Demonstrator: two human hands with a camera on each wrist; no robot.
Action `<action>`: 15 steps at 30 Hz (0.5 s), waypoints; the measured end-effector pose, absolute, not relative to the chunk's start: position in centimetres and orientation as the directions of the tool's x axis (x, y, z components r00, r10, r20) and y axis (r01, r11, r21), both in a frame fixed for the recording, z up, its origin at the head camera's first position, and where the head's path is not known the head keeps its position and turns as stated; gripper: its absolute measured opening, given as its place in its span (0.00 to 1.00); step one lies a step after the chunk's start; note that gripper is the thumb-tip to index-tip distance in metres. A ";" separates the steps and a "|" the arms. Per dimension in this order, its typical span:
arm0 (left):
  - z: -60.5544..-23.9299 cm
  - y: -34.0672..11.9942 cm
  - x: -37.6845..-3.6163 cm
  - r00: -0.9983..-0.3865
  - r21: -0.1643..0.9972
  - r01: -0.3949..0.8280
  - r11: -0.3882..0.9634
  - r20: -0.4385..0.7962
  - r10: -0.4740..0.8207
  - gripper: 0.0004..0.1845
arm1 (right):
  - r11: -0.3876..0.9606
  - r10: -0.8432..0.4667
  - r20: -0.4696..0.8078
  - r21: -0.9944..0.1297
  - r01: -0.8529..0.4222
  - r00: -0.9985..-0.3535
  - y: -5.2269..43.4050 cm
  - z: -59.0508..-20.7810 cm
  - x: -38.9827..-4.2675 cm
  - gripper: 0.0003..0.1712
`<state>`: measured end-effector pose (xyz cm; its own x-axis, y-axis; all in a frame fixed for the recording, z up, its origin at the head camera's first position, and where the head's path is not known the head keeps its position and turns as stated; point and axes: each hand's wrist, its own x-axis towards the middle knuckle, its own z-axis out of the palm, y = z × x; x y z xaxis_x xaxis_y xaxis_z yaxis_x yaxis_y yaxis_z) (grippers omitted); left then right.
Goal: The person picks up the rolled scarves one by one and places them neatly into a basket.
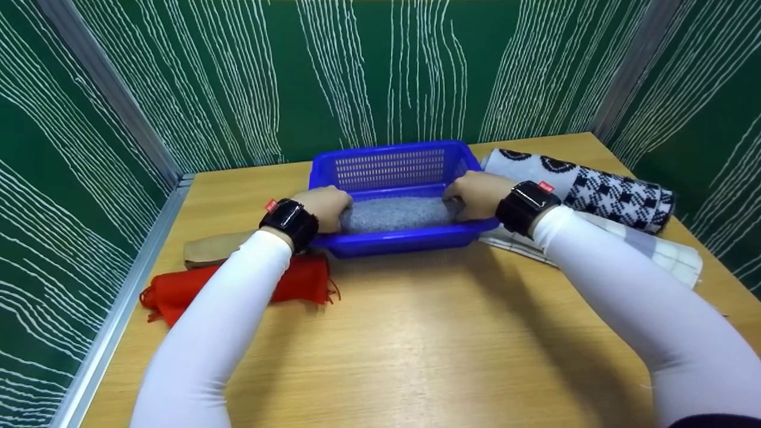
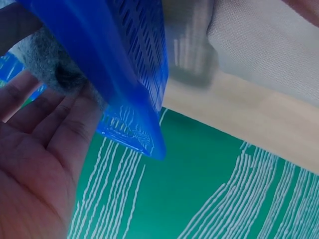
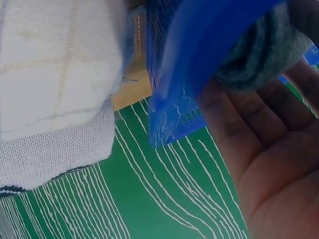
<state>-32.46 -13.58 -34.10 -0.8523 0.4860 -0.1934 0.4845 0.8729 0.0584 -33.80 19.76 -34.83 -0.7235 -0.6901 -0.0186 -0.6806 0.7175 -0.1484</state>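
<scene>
A rolled grey scarf (image 1: 399,214) lies lengthwise in the front part of a blue plastic basket (image 1: 404,239). My left hand (image 1: 326,207) grips its left end. At the opposite end, my right hand (image 1: 475,193) holds the roll. Both wrist views show curled fingers around the roll's ends, with the spiral layers of the scarf (image 3: 261,55) visible in the right wrist view. The basket wall (image 2: 94,55) rises right beside the left palm in the left wrist view. In the head view, much of the fingers is hidden by the backs of the hands.
Left of the basket lie a red fringed scarf roll (image 1: 297,279) and a tan roll (image 1: 211,248). On the right are a black-and-white patterned roll (image 1: 618,199) and a white plaid roll (image 1: 672,255). Green walls (image 1: 368,71) with white lines enclose the wooden table (image 1: 404,345).
</scene>
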 end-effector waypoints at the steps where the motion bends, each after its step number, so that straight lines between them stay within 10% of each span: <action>1: -34.1 -13.6 -32.4 -0.852 0.058 0.486 0.872 -0.190 0.487 0.11 | 0.713 -0.694 -0.010 -0.148 -0.685 -0.720 19.8 -34.9 -33.8 0.05; 15: -33.9 -13.8 -32.1 -0.853 0.078 0.485 0.871 -0.179 0.491 0.12 | 0.712 -0.693 -0.008 -0.169 -0.682 -0.721 20.3 -34.9 -33.5 0.19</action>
<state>-32.07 -13.80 -33.94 -0.8528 0.4907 -0.1790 0.4848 0.8711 0.0783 -33.46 20.35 -34.93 -0.7210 -0.6929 -0.0079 -0.6820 0.7116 -0.1689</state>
